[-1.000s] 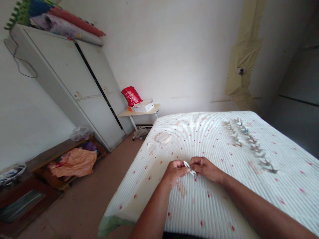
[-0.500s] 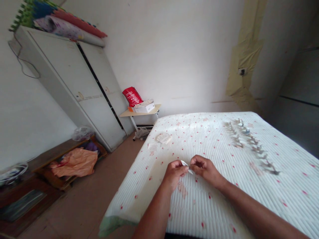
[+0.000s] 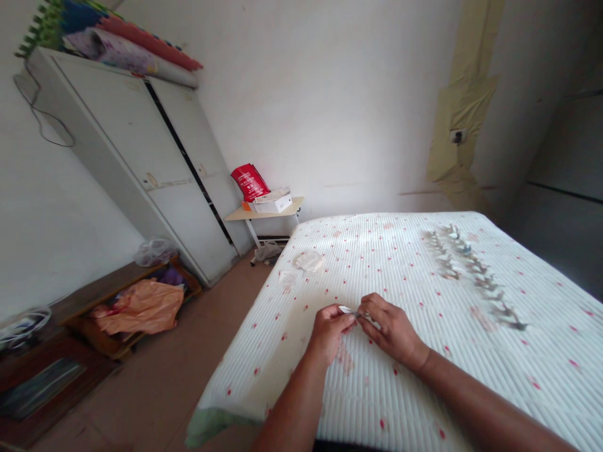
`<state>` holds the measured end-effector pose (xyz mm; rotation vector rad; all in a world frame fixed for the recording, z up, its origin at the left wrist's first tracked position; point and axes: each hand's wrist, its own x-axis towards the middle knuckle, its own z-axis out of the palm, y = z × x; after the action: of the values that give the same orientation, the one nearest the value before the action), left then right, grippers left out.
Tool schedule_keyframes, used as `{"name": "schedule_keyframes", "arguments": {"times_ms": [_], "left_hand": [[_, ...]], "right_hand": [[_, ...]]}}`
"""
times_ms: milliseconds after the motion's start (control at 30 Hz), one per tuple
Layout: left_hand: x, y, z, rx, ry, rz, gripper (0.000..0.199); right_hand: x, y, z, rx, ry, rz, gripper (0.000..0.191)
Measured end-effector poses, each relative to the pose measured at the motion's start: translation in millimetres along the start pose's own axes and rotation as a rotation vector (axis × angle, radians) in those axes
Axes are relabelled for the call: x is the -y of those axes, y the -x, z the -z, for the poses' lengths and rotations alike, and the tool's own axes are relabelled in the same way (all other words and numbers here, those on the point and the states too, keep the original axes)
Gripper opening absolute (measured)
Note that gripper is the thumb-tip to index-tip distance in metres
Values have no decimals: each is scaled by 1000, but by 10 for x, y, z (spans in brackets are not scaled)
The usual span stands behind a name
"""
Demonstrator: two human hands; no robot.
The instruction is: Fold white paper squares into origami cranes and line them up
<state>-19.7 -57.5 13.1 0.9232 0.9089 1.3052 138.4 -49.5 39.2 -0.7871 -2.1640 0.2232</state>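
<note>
Where the quilted cover (image 3: 358, 402) meets the bed's near edge, at 6 o'clock from the hands, a dark strip shows; the left edge slants past at 9, and a broad ribbed stretch runs to the far edge at 12. The left hand (image 3: 330, 326) pinches a small white folded piece (image 3: 347, 310) between thumb and bent fingers, while the right hand (image 3: 391, 323), curled with closed fingertips, grips its other end just beside. Small upright figures (image 3: 490, 285) stand in rows toward 2 and 3 o'clock. A pale stack (image 3: 309, 260) lies toward 10 or 11, near a printed slip (image 3: 287, 278), its print unreadable. Farther off toward 11, a bench (image 3: 240, 214) bears a white box (image 3: 277, 203) and a red bag (image 3: 249, 182) with illegible white lettering.
</note>
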Motion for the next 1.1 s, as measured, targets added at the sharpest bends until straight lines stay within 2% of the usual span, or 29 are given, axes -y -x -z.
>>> {"name": "schedule_keyframes", "arguments": {"times_ms": [133,267,533,667,933,1100], "left_hand": [[37,-2,15,-17,-91,-51,13],[23,19,-5,-39,-177,-70,9],[-8,59,-3,-60,-291,-81,13],[-14,68,-1,-57,-300,-95,13],[-62,97,-19,-35,-282,-78,17],[-86,106,-30,-8,-281,-82,22]], "right_hand": [[-5,10,-1,-17,152,51,16],[0,5,1,-19,186,75,21],[-55,6,11,86,-120,-12,19],[-60,-6,-1,81,-239,-106,15],[-103,-16,-58,80,-349,-308,15],[-113,-13,-53,97,-338,-344,16]]}}
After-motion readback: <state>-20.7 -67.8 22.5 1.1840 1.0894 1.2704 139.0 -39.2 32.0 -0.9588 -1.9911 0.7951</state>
